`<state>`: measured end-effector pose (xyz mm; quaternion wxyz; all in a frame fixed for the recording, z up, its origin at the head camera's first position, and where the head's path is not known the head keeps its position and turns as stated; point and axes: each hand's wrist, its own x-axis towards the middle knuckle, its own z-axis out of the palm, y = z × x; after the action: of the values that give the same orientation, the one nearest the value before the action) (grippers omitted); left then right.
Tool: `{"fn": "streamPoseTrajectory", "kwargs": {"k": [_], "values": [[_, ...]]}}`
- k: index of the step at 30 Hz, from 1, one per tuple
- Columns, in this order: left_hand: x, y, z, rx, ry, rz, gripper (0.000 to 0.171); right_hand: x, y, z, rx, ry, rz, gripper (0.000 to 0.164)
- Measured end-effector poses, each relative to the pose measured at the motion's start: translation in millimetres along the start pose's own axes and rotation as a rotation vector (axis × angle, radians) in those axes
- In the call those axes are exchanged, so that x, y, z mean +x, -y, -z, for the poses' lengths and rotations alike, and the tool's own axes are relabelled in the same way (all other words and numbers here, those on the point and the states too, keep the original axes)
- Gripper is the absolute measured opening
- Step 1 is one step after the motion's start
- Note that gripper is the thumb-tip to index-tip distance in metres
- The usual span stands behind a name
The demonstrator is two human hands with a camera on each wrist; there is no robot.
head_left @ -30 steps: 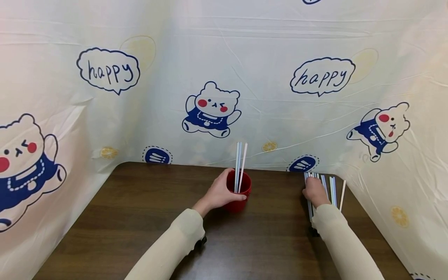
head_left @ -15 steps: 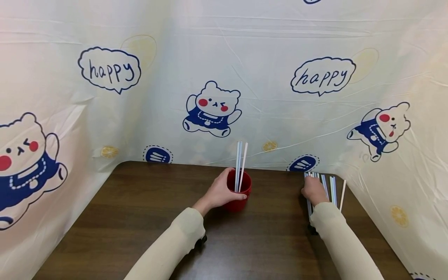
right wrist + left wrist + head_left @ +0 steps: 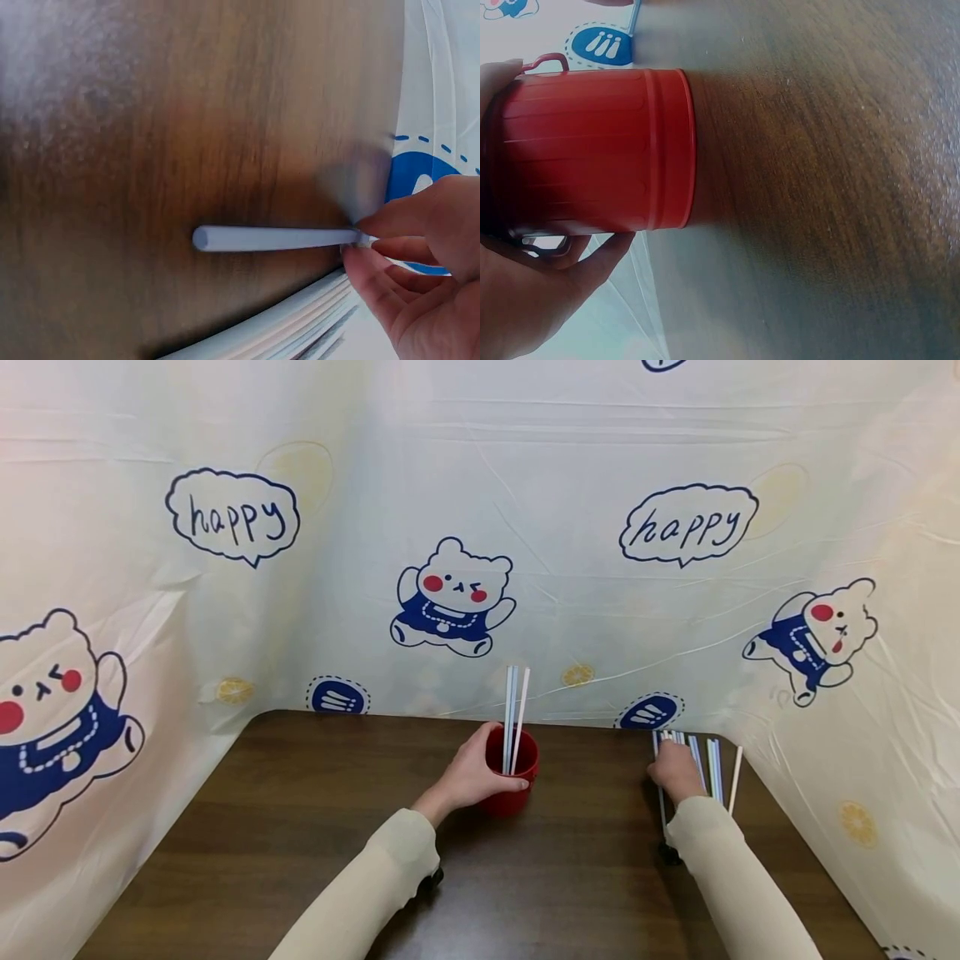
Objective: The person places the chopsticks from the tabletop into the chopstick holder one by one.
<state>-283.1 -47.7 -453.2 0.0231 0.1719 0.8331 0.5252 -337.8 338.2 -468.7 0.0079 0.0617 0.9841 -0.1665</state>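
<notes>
A small red bucket (image 3: 517, 793) with little side handles stands on the table. My left hand (image 3: 480, 768) grips it around the rim, thumb on the near side; the left wrist view shows its ribbed red wall (image 3: 592, 150) and base. Light blue and white straws (image 3: 511, 710) stand upright inside, tops leaning slightly. At the right, my right hand (image 3: 675, 770) pinches one pale blue straw (image 3: 277, 238) near its far end between thumb and fingertips. That straw lies low over the table, a little apart from the row of straws (image 3: 292, 322) beside it.
More blue and white straws (image 3: 714, 768) lie side by side right of my right hand, with a single white one (image 3: 735, 781) farthest right. The dark wooden table (image 3: 300, 827) meets a printed curtain (image 3: 570, 568) at its back and sides.
The straw at my right fingertips has come slightly away from the row, toward the left. My left hand and the bucket stay in place.
</notes>
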Motion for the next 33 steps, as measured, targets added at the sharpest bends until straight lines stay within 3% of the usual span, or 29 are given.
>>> {"fn": "streamPoseTrajectory", "kwargs": {"k": [8,15,25,28,33], "values": [[0.9,0.0,0.8,0.004,-0.006,0.009,0.089,1.4,-7.6,0.9,0.082,-0.051,-0.007,0.014],[-0.3,-0.5,0.7,-0.004,-0.004,0.007,0.088,-2.5,-9.9,-2.3,0.332,-0.038,-0.058,0.030],[-1.6,-1.3,0.4,-0.019,-0.002,0.013,0.088,8.3,-6.8,-22.2,0.626,-0.072,-0.138,0.008],[-1.0,-0.9,0.2,-0.009,-0.003,0.016,0.088,8.7,-1.0,-23.4,0.655,-0.080,-0.151,0.007],[-0.8,-0.7,0.6,0.003,-0.004,0.016,0.089,7.9,11.3,-22.5,0.605,-0.078,-0.121,0.007]]}}
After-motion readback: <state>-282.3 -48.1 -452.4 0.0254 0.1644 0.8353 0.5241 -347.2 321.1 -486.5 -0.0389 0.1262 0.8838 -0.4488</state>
